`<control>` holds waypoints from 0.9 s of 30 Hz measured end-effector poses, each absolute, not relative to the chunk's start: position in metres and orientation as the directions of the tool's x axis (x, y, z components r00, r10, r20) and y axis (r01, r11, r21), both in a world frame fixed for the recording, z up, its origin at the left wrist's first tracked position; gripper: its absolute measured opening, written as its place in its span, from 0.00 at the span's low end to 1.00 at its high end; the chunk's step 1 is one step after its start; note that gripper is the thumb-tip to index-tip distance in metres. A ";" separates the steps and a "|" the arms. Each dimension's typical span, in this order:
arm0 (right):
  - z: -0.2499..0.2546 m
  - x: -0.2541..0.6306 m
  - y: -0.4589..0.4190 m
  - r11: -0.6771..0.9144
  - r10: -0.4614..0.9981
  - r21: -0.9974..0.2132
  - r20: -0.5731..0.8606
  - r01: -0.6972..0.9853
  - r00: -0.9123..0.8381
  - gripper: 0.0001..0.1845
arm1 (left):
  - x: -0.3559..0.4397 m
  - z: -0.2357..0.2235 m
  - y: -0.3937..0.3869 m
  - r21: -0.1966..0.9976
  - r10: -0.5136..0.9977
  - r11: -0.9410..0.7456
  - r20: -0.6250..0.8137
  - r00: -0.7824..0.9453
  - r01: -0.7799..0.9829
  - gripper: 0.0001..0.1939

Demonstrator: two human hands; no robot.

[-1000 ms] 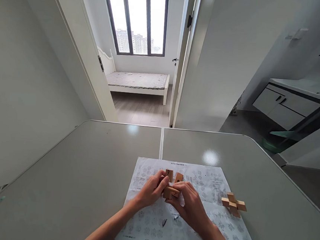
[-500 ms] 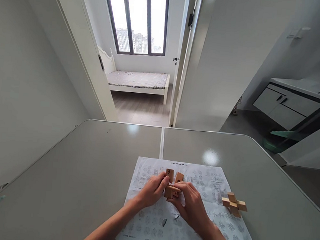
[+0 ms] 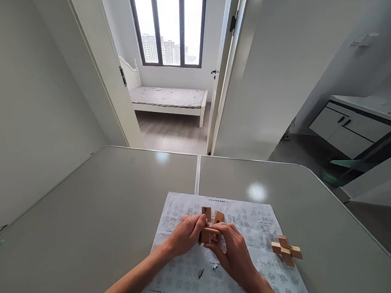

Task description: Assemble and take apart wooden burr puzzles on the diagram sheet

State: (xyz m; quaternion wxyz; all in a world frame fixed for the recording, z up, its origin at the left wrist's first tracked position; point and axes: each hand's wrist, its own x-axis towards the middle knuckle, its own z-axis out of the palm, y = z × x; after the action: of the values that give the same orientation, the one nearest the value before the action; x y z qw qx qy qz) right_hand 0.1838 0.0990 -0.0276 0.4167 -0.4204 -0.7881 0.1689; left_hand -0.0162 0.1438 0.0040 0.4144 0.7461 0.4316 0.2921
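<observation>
Over the printed sheet [image 3: 235, 280], my left hand [image 3: 186, 233] and my right hand [image 3: 233, 248] meet around small notched wooden puzzle blocks [image 3: 205, 236]. The left thumb and fingers pinch them from the left; the right fingertips and thumb grip from the right. Just beyond the fingertips, a wooden block with a dark mark [image 3: 206, 211] and a tilted wooden block [image 3: 218, 217] show. Fingers hide how these pieces join. To the right, an assembled wooden cross puzzle [image 3: 286, 250] lies across the sheet's right edge, touched by neither hand.
The grey table [image 3: 114, 212] has a seam down its middle and a rounded pale rim. Two small dark scraps [image 3: 201, 273] lie on the sheet near me. Past the table are a doorway with a bed [image 3: 169, 96], and a washstand cabinet [image 3: 351, 126] at right.
My left hand and the held blocks have shifted very slightly, with the fingers closing a little nearer the blocks. The right hand and the cross puzzle stay nearly the same.
</observation>
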 end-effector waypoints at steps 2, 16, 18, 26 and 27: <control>-0.025 0.185 0.099 0.599 0.796 -0.611 0.522 0.517 -0.305 0.13 | -0.016 0.006 0.143 0.864 0.884 -0.289 0.076 0.460 0.413 0.31; -0.022 0.186 0.103 0.606 0.787 -0.642 0.569 0.470 -0.238 0.02 | -0.007 0.008 0.132 0.864 0.877 -0.297 0.080 0.474 0.405 0.29; -0.022 0.187 0.103 0.610 0.786 -0.645 0.566 0.460 -0.249 0.03 | -0.007 0.009 0.133 0.880 0.881 -0.277 0.073 0.468 0.385 0.29; -0.018 0.186 0.101 0.615 0.785 -0.646 0.554 0.453 -0.277 0.10 | -0.014 0.018 0.141 0.940 0.891 -0.204 0.061 0.451 0.275 0.27; -0.017 0.186 0.101 0.612 0.789 -0.654 0.548 0.445 -0.278 0.10 | -0.015 0.018 0.142 0.944 0.888 -0.196 0.057 0.455 0.264 0.27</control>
State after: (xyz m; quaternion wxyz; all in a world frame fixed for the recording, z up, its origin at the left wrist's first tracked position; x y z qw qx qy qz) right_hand 0.1858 0.1008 -0.0173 0.4507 -0.3974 -0.7763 0.1905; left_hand -0.0153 0.1418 0.0185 0.4837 0.7027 0.4102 0.3225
